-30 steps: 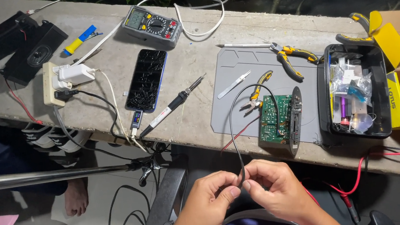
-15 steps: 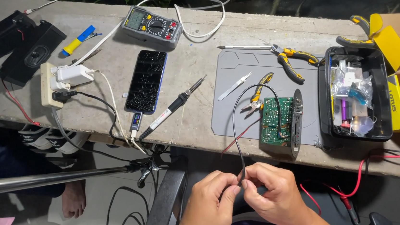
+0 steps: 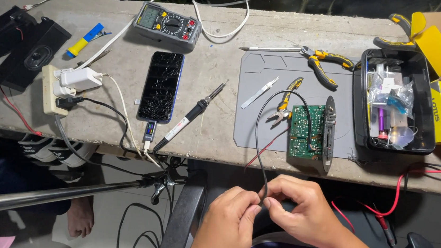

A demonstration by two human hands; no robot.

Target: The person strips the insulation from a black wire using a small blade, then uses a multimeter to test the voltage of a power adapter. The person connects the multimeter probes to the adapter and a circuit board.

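A thin black wire is pinched between the fingertips of both hands just below the edge of the worktop. The left hand is closed around the wire's lower end, thumb and forefinger pressed together on it; the right hand is curled beside it, fingertips meeting the same spot, so the two hands are touching. Whether the wire's tip is bare cannot be told, as it is hidden by the fingers. From the hands the wire is led upward and arched over to a green circuit board, which is lying on a grey work mat. Just beside the board a small pair of yellow-handled cutters and tweezers are laid on the mat, with larger pliers near its upper edge. A soldering iron is rested on the worktop beside a cracked phone. A multimeter is placed further back, and an open black box of small parts is set at the right
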